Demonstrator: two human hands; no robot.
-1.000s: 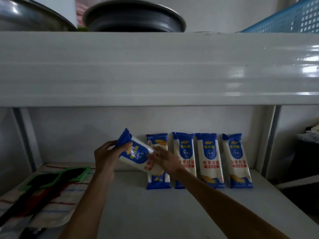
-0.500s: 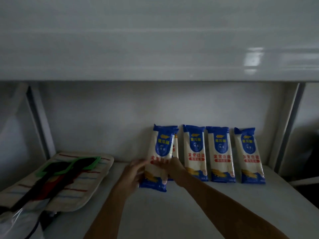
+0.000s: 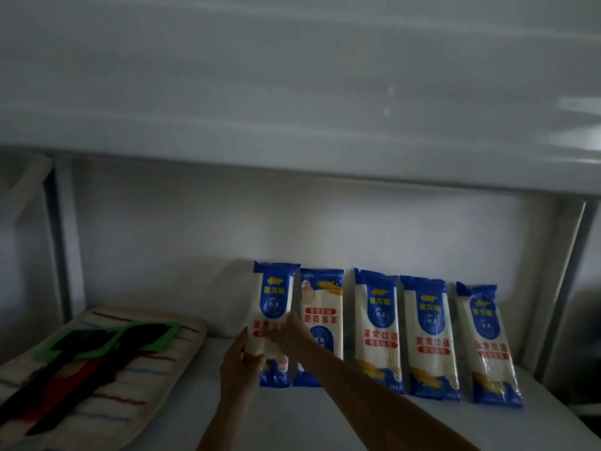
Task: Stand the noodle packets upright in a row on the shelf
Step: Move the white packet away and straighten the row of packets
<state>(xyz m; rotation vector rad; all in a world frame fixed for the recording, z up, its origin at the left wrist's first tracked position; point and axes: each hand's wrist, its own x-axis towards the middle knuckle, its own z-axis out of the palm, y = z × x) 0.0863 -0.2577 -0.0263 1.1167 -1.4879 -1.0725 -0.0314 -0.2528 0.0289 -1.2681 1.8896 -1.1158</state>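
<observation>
Seating the fifth noodle packet (image 3: 274, 307) upright at the row's left end on the shelf (image 3: 325, 421): left hand (image 3: 239, 362) grasps its lower left edge, right hand (image 3: 292, 336) presses its front. Next, release gently once it leans against the wall beside the neighbouring packet (image 3: 322, 320).

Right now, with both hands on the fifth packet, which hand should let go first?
Right, probably. The right hand only rests across the front of the leftmost packet, beside the second packet. The left hand cups its open outer edge, steadying the packet.
</observation>
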